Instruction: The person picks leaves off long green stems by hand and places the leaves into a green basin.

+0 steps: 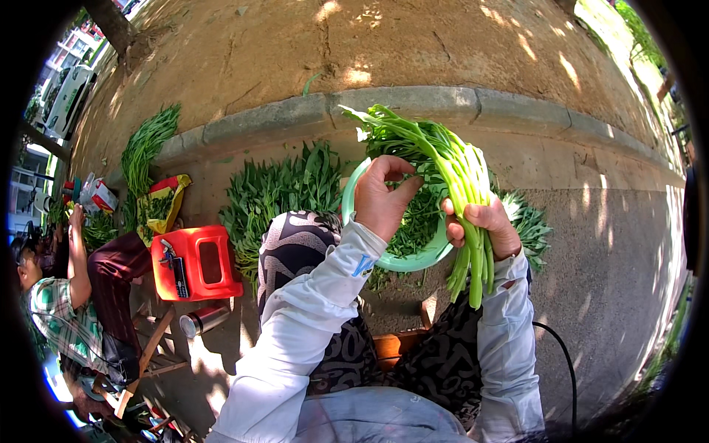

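Nearest the camera is the wearer's grey shirt (377,417), with pale sleeves (288,332) reaching forward over dark patterned trousers (354,362). The right hand (493,225) is closed around a bunch (465,177) of green stems, the thumb lying across them. The bunch is held over the right side of a mint-green basin (413,263), its leafy tops arching up and to the left, its stem ends pointing down toward the lap. The left hand (385,196) is just left of the bunch, fingers curled and thumb near the forefinger; whether anything is pinched there I cannot tell.

Loose leaves (410,235) lie in the basin. A broad pile (284,188) of greens lies on the ground to its left, and a smaller heap (528,225) to its right. Further left are a red jug (221,255) with a black object (179,276) on it, a metal flask (207,319) on its side and a yellow bag (177,199). At far left another person (66,310) in a plaid shirt sits with a forearm raised. A stone kerb (402,107) curves beyond the basin, with bare soil (413,44) behind it.
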The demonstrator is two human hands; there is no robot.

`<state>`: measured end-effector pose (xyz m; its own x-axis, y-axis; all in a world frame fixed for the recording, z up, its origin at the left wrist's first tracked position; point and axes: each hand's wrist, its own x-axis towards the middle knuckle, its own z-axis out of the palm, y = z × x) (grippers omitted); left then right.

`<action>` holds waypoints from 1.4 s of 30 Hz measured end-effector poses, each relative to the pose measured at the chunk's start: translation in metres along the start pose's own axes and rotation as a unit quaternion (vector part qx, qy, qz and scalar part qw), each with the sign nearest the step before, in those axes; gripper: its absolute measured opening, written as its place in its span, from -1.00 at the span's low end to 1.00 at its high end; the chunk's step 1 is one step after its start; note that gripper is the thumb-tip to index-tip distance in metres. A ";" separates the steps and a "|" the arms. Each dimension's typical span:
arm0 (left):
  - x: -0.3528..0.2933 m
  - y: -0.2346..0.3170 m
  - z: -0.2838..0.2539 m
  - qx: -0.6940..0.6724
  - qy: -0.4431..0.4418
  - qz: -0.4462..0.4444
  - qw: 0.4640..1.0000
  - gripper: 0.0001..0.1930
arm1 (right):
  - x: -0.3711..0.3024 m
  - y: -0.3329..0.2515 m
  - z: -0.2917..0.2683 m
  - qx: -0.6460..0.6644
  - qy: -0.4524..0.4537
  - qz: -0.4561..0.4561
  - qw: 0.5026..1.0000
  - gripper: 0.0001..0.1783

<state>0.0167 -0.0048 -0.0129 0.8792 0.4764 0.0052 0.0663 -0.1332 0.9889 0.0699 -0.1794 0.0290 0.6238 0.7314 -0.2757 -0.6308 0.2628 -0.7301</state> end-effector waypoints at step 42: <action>-0.020 -0.001 -0.042 0.039 -0.310 -0.208 0.927 -0.67 | -0.003 -0.017 -0.034 0.097 0.052 -0.107 0.988 -0.56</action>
<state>-0.0206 0.0226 -0.0078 0.8706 -0.0868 -0.4842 0.4728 -0.1243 0.8724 0.0942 -0.2073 0.0209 0.7908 0.5792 -0.1980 -0.5491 0.5285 -0.6474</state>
